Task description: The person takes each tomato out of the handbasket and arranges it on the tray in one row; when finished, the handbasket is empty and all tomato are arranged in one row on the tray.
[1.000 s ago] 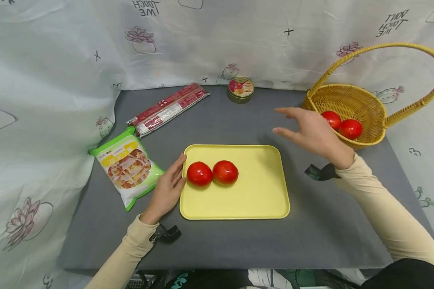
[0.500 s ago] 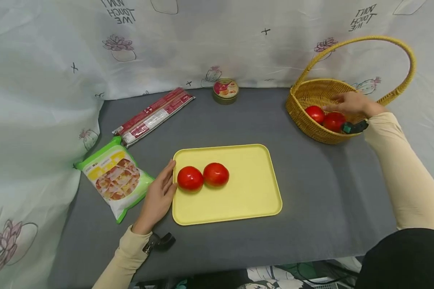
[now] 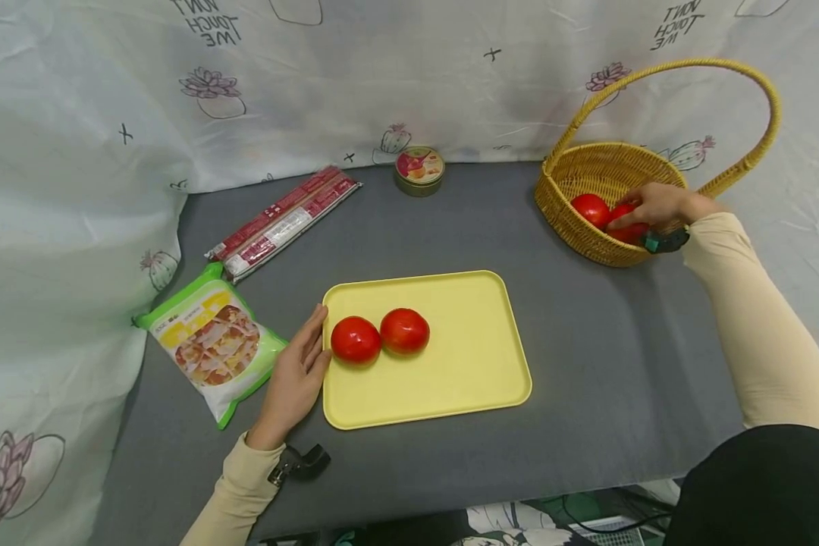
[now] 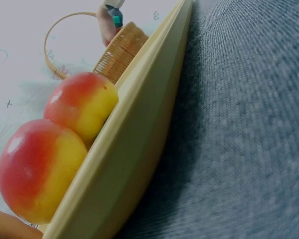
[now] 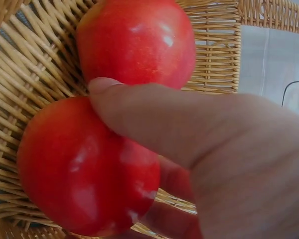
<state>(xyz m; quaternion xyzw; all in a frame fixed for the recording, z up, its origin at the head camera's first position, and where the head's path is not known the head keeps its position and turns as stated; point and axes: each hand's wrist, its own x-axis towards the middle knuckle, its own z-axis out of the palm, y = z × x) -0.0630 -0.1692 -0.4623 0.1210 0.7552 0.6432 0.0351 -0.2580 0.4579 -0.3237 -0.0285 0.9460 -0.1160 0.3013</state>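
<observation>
Inside the wicker basket (image 3: 573,231) my right hand (image 3: 662,203) grips a glossy red apple (image 5: 84,172), thumb on one side and fingers curled round the other. A second apple (image 5: 139,42) lies right beside it; the thumb overlaps its edge in the right wrist view. My left hand (image 3: 293,383) rests with fairly straight fingers along the left rim of the yellow tray (image 3: 471,356). On that tray, near the hand, two more apples (image 3: 405,331) sit side by side. The left wrist view shows their yellow lower sides.
A green and white food bag (image 3: 218,345) lies left of the tray. Behind it is a long red packet (image 3: 283,224), and a small round tin (image 3: 419,171) stands at the back of the grey table (image 3: 587,379). The basket's tall handle (image 3: 717,64) arches above the right arm.
My right hand has moved right into the basket, then down onto the nearer apple, taking hold of it. The left hand has stayed at the tray's rim. The head view has shifted slightly.
</observation>
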